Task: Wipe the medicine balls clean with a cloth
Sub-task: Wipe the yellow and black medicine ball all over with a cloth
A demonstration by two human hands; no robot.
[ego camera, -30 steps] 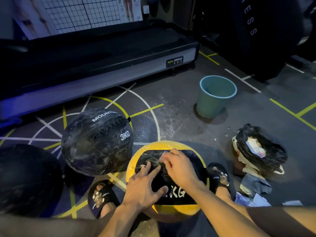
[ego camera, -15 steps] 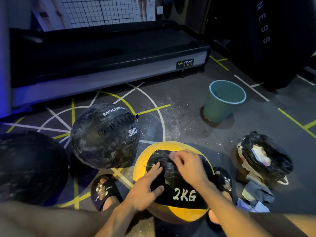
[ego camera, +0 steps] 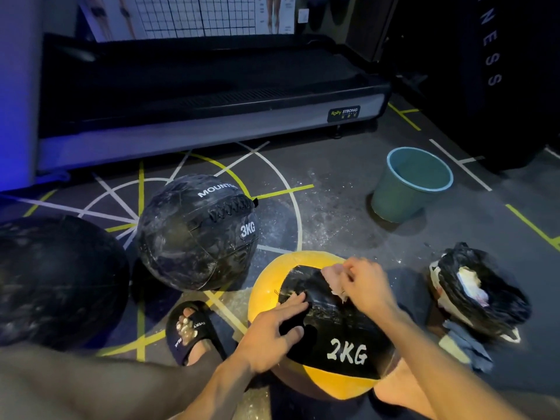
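Note:
A yellow and black medicine ball [ego camera: 339, 356] marked 2KG sits on the floor between my feet. My left hand [ego camera: 269, 338] presses flat on its black panel, fingers spread. My right hand [ego camera: 365, 291] rests on the ball's top and pinches a small pale cloth [ego camera: 331, 278] against the surface. A black 3KG ball [ego camera: 197, 234] stands to the left, streaked with white marks. A larger dark ball [ego camera: 57, 280] lies at the far left.
A teal bucket [ego camera: 409, 183] stands at the right rear. A black bag with rags and paper [ego camera: 481, 289] lies right of the ball. A treadmill [ego camera: 212, 95] runs across the back. My sandalled foot [ego camera: 191, 328] is left of the yellow ball. White specks dot the floor.
My right hand has slid to the right across the top of the 2KG ball with the cloth. My left hand stays on the ball. The view has shifted slightly.

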